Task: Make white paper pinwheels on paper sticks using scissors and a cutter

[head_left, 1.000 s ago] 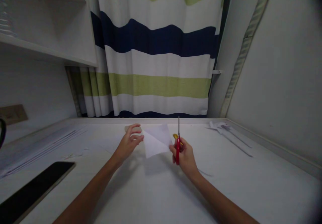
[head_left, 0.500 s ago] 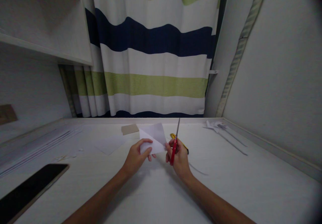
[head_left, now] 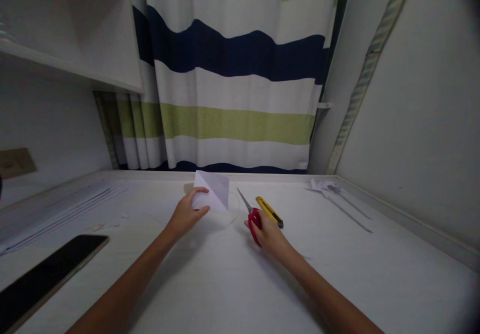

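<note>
My left hand (head_left: 186, 214) pinches a folded white paper (head_left: 215, 192) at its lower left corner and holds it a little above the white table (head_left: 232, 284). My right hand (head_left: 267, 232) grips red-handled scissors (head_left: 252, 216), with the blades pointing up and left toward the paper but apart from it. A thin curled paper strip (head_left: 235, 213) hangs between the paper and the scissors. A yellow utility knife (head_left: 269, 211) lies on the table just right of the scissors.
A dark phone (head_left: 45, 276) lies at the near left. Paper strips (head_left: 60, 214) lie along the left, and more paper scraps (head_left: 337, 194) at the far right by the wall. A striped curtain (head_left: 232, 84) hangs behind; a shelf (head_left: 71, 69) juts out upper left.
My left hand took the paper and carried it up and left. The scissors tilted from upright to pointing left, away from the paper. The utility knife is now uncovered.
</note>
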Tool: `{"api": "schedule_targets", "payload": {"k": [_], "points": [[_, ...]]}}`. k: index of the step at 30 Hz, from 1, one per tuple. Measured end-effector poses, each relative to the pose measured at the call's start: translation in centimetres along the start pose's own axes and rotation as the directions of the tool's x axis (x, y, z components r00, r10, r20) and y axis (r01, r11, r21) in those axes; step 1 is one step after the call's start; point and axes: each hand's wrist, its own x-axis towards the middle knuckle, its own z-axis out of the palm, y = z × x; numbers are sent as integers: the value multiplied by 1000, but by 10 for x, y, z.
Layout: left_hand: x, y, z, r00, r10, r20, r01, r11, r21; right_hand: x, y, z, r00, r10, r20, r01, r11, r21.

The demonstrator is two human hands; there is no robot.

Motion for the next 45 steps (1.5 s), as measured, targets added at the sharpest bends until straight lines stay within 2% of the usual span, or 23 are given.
{"api": "schedule_targets", "payload": {"k": [2, 4, 8, 12, 14, 16, 18, 22, 25, 27, 37, 45], "points": [[0, 2, -3, 999, -26, 20, 26, 1000, -4, 0, -2, 2, 999, 48, 16, -49, 993, 109], [0, 3, -6, 998, -50, 43, 50, 999, -13, -2, -4, 3, 991, 98, 96, -113, 978, 174], [0, 3, -12, 995, -70, 76, 73, 997, -40, -9, -11, 0, 961, 130, 244, -176, 968, 178], [1, 3, -16, 993, -70, 90, 76, 995, -67, -16, -26, -13, 918, 171, 357, -224, 968, 112], [1, 5, -18, 993, -76, 93, 85, 993, -86, -18, -33, -20, 896, 140, 422, -213, 968, 131], [0, 8, -20, 992, -73, 101, 83, 992, -99, -19, -37, -24, 868, 78, 490, -211, 952, 221], [0, 11, -22, 993, -59, 102, 70, 992, -106, -20, -39, -26, 824, 49, 565, -276, 905, 324], [-1, 13, -25, 993, -63, 101, 73, 993, -94, -22, -43, -25, 687, 68, 723, -503, 762, 407], [-2, 12, -27, 989, -71, 129, 84, 992, -96, -24, -44, -23, 599, 55, 799, -557, 745, 367], [-2, 11, -26, 984, -75, 161, 94, 989, -115, -25, -45, -22, 563, 32, 826, -553, 757, 348], [-4, 11, -19, 964, -100, 245, 137, 981, -139, -25, -48, -23, 575, 46, 817, -570, 738, 360], [-6, 14, -17, 958, -140, 250, 178, 975, -135, -25, -45, -22, 579, 35, 814, -569, 733, 373]]}}
